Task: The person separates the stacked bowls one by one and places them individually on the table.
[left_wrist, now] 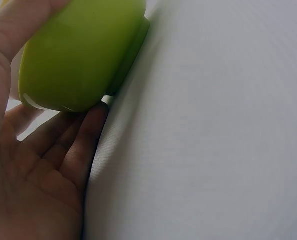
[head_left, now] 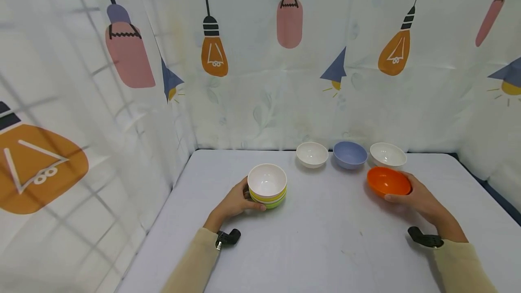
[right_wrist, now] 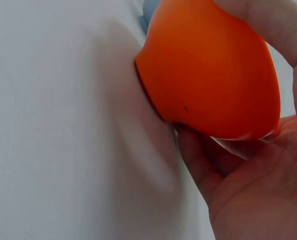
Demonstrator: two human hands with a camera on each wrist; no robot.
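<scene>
My left hand point(head_left: 236, 200) grips the near left side of a stack of nested bowls point(head_left: 267, 183). The top bowl is white inside, with yellow and green rims below it. In the left wrist view, thumb and fingers curve around the green bowl point(left_wrist: 83, 55) at the bottom of the stack. On the right, my right hand point(head_left: 421, 198) holds an orange bowl point(head_left: 386, 181) by its right side, thumb at the front. The right wrist view has the orange bowl's outside point(right_wrist: 208, 70) between thumb and fingers, its foot close to the table.
Along the back edge of the white table point(head_left: 309, 243) stand a white bowl point(head_left: 312, 154), a blue bowl point(head_left: 350, 154) and another white bowl point(head_left: 388, 154). The orange bowl is just in front of that last one. A lamp-patterned curtain point(head_left: 260, 103) hangs behind the table.
</scene>
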